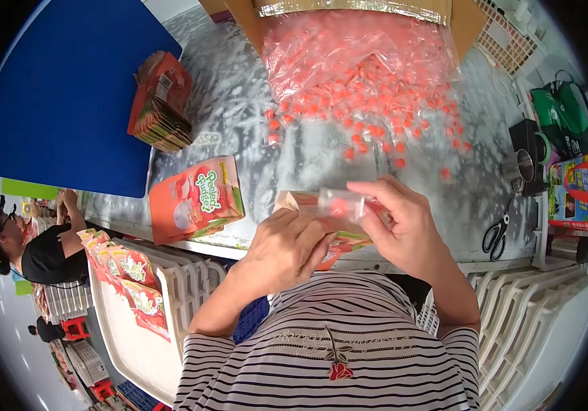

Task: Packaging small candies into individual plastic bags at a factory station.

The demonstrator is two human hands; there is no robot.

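Holding an orange-red pouch [321,229] between them, both hands work just above the near edge of the grey table [239,96]. The left hand [284,246] grips the pouch from the near side, fingers curled closed around it. The right hand [403,222] pinches a small clear wrapped candy [342,203] at the pouch's top, thumb and fingers closed narrow on it. The pouch lies with its long axis running left to right, its open end seemingly toward the right hand.

Left of the pouch lies a flat matching pouch [194,198], orange with green print. Farther left and beyond sits a stack of empty pouches [160,103] beside a blue board [61,89]. Beyond the pouch spreads a clear bag of orange candies [362,75]. Right of it lie black scissors [496,236]. Below-left, filled pouches [126,274] rest in a white crate [170,301].
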